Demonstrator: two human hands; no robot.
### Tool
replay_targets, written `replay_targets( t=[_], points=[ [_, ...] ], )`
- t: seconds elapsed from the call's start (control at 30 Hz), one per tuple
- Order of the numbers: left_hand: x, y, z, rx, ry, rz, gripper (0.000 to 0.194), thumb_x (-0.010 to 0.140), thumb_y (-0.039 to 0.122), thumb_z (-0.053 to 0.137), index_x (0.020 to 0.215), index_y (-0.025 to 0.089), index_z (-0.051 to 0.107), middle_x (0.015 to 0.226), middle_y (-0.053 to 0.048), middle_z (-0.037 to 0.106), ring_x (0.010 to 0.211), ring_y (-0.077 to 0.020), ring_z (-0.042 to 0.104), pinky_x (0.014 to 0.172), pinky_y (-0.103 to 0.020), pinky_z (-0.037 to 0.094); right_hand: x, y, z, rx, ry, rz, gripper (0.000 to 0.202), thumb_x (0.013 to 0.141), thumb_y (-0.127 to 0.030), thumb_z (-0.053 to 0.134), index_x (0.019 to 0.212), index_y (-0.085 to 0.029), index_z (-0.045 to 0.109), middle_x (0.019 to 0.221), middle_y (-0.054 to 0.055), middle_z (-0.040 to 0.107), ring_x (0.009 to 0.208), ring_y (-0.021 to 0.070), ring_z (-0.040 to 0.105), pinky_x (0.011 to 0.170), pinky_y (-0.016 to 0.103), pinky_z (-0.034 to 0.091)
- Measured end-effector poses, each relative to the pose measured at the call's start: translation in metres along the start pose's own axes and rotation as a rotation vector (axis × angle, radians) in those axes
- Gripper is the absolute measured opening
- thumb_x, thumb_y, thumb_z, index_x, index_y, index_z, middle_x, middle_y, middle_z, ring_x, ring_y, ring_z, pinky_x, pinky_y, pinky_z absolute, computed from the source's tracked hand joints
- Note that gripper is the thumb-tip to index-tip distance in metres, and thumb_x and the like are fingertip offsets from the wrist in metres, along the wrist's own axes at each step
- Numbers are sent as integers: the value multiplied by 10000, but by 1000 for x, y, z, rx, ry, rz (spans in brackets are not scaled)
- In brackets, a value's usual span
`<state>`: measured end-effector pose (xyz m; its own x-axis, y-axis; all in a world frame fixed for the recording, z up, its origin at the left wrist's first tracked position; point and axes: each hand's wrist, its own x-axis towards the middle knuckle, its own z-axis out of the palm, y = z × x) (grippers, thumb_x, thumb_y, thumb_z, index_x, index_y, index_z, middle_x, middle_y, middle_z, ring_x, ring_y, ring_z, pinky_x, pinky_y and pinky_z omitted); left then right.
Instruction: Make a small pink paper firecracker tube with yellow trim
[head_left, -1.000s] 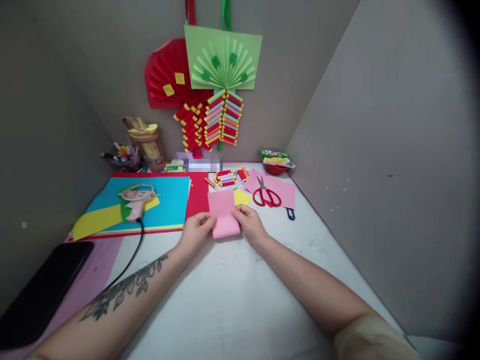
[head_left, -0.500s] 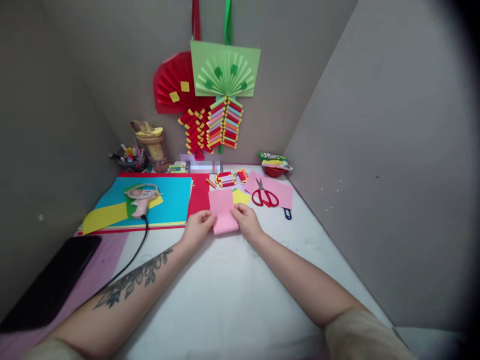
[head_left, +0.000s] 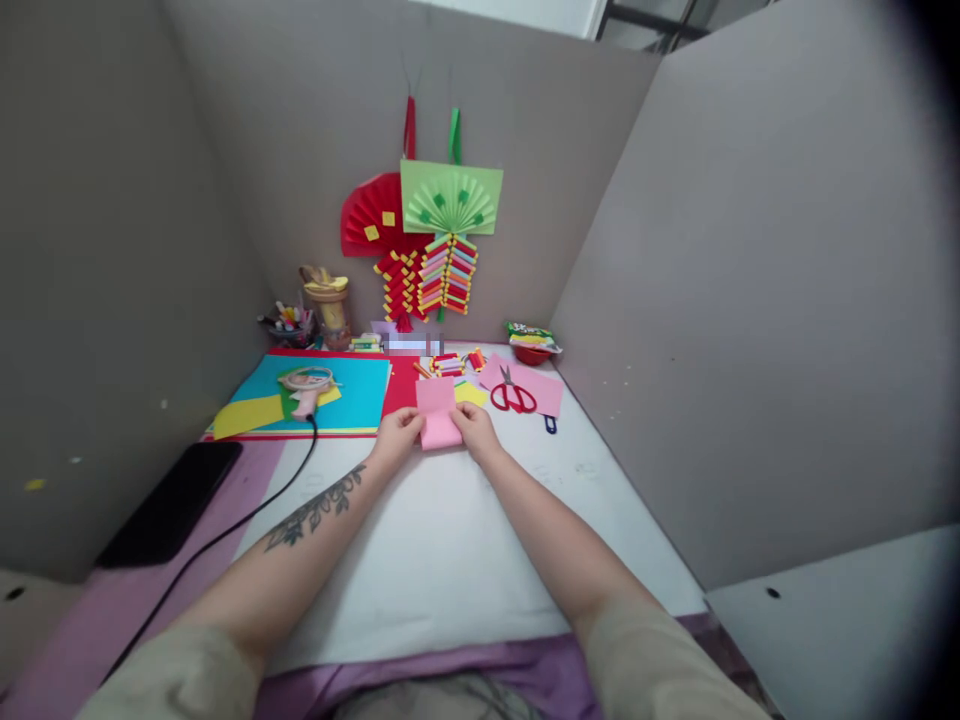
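Observation:
A pink paper strip [head_left: 437, 409], its near end bent over, is held between my two hands above the white table cover [head_left: 450, 560]. My left hand [head_left: 399, 434] pinches its left edge. On the right edge, my right hand [head_left: 474, 430] has its fingers closed. Just beyond lies a yellow paper piece [head_left: 472, 392]. Red-handled scissors [head_left: 513, 396] rest on a pink sheet [head_left: 544, 389] to the right. Several small coloured paper rolls [head_left: 448, 365] lie behind the strip.
Blue sheets [head_left: 364, 400] bear a pink handheld fan-shaped tool [head_left: 306, 400] with a black cord. A black phone-like slab [head_left: 172, 505] lies at left. Paper fan decorations [head_left: 452, 198] hang on the back wall. A red bowl [head_left: 532, 354] stands at back right.
The camera view has pulled back and tilted up, showing more wall top and the table's front edge. Both hands still hold the pink strip.

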<state>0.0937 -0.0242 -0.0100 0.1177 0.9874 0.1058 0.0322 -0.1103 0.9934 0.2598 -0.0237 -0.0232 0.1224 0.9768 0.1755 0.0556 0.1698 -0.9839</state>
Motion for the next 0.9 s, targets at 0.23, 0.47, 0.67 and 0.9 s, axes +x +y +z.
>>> replay_targets(
  t=[0.23, 0.47, 0.67, 0.9],
  points=[
    [-1, 1, -1, 0, 16, 33, 266, 638, 352, 594, 760, 119, 635, 680, -21, 624, 615, -130, 533, 581, -226, 409, -2, -4, 4, 91, -34, 23, 184, 598, -328, 585, 683, -168, 550, 620, -41, 539, 593, 116, 449, 581, 233, 374],
    [-1, 0, -2, -29, -43, 26, 274, 641, 353, 613, 770, 115, 654, 708, -28, 646, 634, -132, 554, 601, -227, 423, 0, -7, 2, 131, -48, 47, 124, 574, -268, 546, 652, -173, 553, 604, -42, 554, 589, 124, 474, 575, 237, 377],
    [1, 0, -2, -34, -58, -1, 280, 643, 354, 618, 789, 119, 659, 717, -37, 659, 646, -153, 575, 599, -245, 439, -1, -9, 2, 157, -56, 58, 107, 582, -248, 548, 663, -178, 557, 630, -36, 567, 594, 129, 487, 575, 241, 386],
    [4, 1, -1, -95, -85, -85, 240, 673, 293, 602, 856, 152, 670, 786, -33, 677, 709, -165, 596, 644, -252, 464, -4, -3, 1, 192, 21, 92, 110, 617, -264, 592, 698, -192, 573, 665, -24, 577, 616, 138, 502, 580, 247, 400]
  ],
)
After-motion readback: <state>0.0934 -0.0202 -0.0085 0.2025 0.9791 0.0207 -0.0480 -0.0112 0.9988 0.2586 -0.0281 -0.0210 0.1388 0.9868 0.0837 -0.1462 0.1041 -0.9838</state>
